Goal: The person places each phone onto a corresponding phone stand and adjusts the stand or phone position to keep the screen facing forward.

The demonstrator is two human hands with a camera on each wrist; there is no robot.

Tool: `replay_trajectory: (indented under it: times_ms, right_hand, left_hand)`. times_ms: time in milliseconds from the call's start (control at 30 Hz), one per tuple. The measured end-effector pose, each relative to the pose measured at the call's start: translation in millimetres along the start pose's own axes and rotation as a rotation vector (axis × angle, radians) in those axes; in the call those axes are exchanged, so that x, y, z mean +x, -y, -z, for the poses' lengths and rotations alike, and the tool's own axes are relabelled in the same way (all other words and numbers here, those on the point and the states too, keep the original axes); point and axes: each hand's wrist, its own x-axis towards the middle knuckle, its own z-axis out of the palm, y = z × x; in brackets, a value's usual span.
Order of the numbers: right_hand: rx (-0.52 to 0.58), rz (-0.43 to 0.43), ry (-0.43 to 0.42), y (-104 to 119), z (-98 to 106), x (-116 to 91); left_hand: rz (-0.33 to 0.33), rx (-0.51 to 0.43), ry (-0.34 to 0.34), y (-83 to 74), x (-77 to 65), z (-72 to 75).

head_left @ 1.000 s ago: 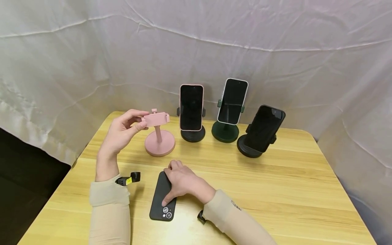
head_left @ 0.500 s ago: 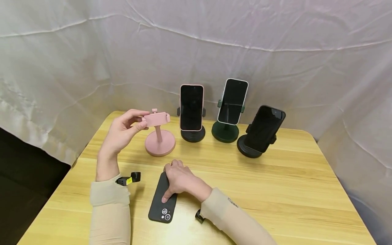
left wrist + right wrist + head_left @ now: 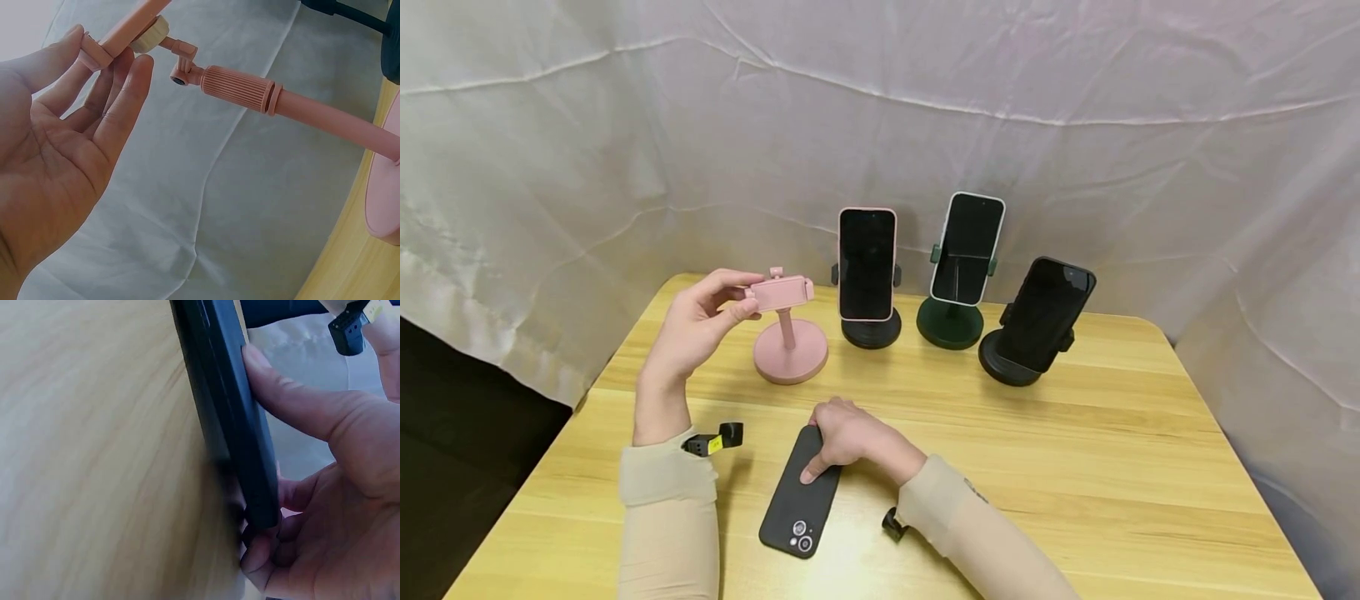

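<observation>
At the table's left side, the thumb and fingers of my left hand (image 3: 688, 321) pinch the left end of the clamp (image 3: 780, 293) on a pink phone stand (image 3: 790, 354). Its ribbed collar (image 3: 240, 89) and stem run down to a round base in the left wrist view. My right hand (image 3: 853, 437) grips a black phone (image 3: 797, 504), camera side up, by its far end. The thumb (image 3: 294, 403) lies on the phone's back, while the other fingers curl round the end and partly under it. The phone's screen side is hidden in the head view.
Along the back stand a pink-edged phone (image 3: 867, 262) on a black base, a white-edged phone (image 3: 968, 246) on a green stand, and a black phone (image 3: 1048, 312) tilted on a black stand. A pale curtain (image 3: 880, 100) hangs behind the wooden table (image 3: 1075, 467).
The black phone has turned a little, its camera end shifting left and toward me. My right hand has moved slightly right along with the phone's far end. The left hand stays on the clamp.
</observation>
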Motion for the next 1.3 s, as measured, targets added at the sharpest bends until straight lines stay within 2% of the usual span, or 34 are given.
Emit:
replay_trajectory:
  times_ms: [200,400,533,800,967,1100,1300]
  right_hand:
    - [0.07,0.031,-0.022,-3,0,-4]
    - [0.197,0.02,-0.073,-11,6,-11]
    - [0.272,0.042,-0.135,-19,12,-16]
    - [0.434,0.167,-0.239,-31,31,-30]
    - [0.491,0.17,-0.336,-35,46,-41]
    - [0.539,0.146,-0.433,-39,58,-50]
    - [0.642,0.168,-0.588,-46,74,-64]
  left_hand:
    - [0.002,0.01,0.0,0.3,-0.8,0.6]
    - [0.014,0.023,-0.005,-0.2,-0.2,0.6]
    - [0.021,0.029,-0.002,-0.3,0.0,0.9]
    - [0.036,0.053,0.007,-2.6,-0.1,-0.4]
    - [0.04,0.117,-0.017,-7.1,0.4,-4.9]
    - [-0.021,0.15,-0.104,-11.9,2.3,-10.9]
    - [-0.207,0.285,-0.263,-23.2,5.7,-23.0]
